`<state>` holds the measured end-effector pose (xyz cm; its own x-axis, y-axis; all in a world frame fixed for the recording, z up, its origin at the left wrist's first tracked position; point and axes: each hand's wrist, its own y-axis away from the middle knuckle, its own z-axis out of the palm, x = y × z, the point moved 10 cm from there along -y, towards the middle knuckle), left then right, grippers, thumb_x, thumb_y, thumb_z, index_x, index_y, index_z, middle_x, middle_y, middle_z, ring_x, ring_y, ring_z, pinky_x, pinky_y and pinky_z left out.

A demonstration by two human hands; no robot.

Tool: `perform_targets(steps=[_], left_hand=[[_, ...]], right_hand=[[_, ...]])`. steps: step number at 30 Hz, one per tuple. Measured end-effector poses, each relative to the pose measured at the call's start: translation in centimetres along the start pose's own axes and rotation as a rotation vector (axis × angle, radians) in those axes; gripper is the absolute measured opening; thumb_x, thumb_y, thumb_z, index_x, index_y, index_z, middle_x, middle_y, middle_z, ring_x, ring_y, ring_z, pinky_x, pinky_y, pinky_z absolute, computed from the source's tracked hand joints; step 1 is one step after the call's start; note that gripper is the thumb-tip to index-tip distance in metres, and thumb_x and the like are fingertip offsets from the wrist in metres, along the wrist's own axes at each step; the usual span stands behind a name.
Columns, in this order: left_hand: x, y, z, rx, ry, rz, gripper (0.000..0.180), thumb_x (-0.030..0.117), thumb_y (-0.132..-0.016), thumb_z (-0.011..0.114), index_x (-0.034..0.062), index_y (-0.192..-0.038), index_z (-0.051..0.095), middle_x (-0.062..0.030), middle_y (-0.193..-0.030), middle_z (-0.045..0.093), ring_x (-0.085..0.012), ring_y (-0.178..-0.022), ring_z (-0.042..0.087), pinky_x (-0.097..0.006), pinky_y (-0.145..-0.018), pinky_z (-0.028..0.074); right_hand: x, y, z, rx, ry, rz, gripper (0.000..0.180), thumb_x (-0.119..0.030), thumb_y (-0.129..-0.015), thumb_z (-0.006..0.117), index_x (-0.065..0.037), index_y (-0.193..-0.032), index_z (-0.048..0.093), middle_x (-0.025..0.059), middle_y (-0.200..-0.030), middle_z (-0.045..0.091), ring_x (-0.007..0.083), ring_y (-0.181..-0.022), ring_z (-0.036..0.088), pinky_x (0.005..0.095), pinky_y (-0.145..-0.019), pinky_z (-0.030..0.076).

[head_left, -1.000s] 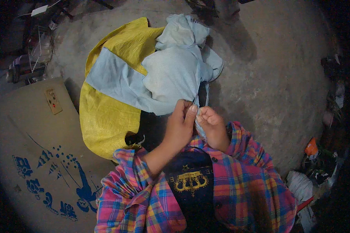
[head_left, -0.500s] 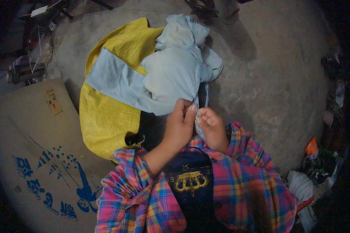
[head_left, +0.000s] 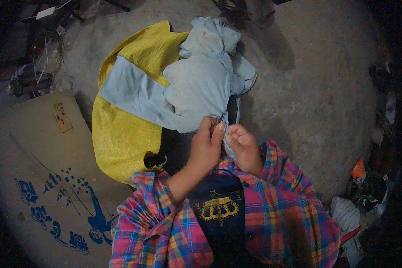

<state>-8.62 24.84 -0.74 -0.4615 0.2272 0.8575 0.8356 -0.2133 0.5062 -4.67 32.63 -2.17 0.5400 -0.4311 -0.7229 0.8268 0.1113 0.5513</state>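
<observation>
Light blue denim-like cloth, perhaps a garment, lies bunched across my lap, with one flat panel stretching out to the left. Along its near right edge, my left hand pinches the fabric between thumb and fingers. Close beside it, my right hand is closed on a narrow strip of the same blue cloth, which hangs down between the hands. A thin loop of the strip runs up to the right of my fingers. Under the cloth spreads a yellow woven sack, with a dark ragged hole near my left sleeve.
A tan board with blue printed drawings stands at the lower left. Concrete floor extends to the right. Clutter with an orange piece and a whitish bag lies at the lower right. A wire rack is at the upper left.
</observation>
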Motion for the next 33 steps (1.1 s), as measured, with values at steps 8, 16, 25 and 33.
perform_targets(steps=[8,16,25,33], left_hand=[[0.1,-0.3,-0.3,0.026,-0.076,0.020,0.017,0.018,-0.083,0.044,0.0018,-0.085,0.042,-0.0064,-0.070,0.047,-0.0124,-0.065,0.044,-0.025,-0.059,0.038],[0.2,-0.3,-0.5,0.038,-0.046,0.028,0.024,0.024,-0.082,0.045,0.0005,-0.086,0.044,-0.0158,-0.072,0.055,-0.0212,-0.066,0.054,-0.031,-0.061,0.041],[0.8,0.0,-0.7,0.038,-0.092,0.024,0.025,0.025,-0.082,0.045,0.0001,-0.085,0.043,-0.0177,-0.073,0.054,-0.0258,-0.066,0.054,-0.033,-0.059,0.040],[0.8,-1.1,-0.2,0.022,-0.097,-0.005,0.021,0.021,-0.082,0.046,0.0010,-0.083,0.043,-0.0122,-0.068,0.050,-0.0170,-0.062,0.047,-0.029,-0.058,0.039]], right_hand=[[0.1,0.0,-0.1,0.000,0.078,-0.018,0.007,-0.008,-0.082,0.042,-0.004,-0.086,0.046,-0.0031,-0.074,0.045,0.0033,-0.067,0.040,0.0182,-0.058,0.035],[0.3,0.1,-0.5,0.039,0.067,-0.011,0.008,-0.009,-0.082,0.044,-0.004,-0.086,0.047,-0.0034,-0.072,0.045,0.0033,-0.066,0.040,0.0177,-0.058,0.035],[0.2,0.2,-0.2,0.052,0.030,-0.041,0.011,-0.009,-0.081,0.044,-0.003,-0.091,0.047,-0.0030,-0.074,0.046,0.0041,-0.066,0.041,0.0186,-0.057,0.036],[0.8,0.4,-0.5,0.036,0.104,-0.021,0.015,-0.011,-0.082,0.044,-0.004,-0.095,0.047,-0.0013,-0.078,0.048,0.0047,-0.069,0.042,0.0198,-0.059,0.037]])
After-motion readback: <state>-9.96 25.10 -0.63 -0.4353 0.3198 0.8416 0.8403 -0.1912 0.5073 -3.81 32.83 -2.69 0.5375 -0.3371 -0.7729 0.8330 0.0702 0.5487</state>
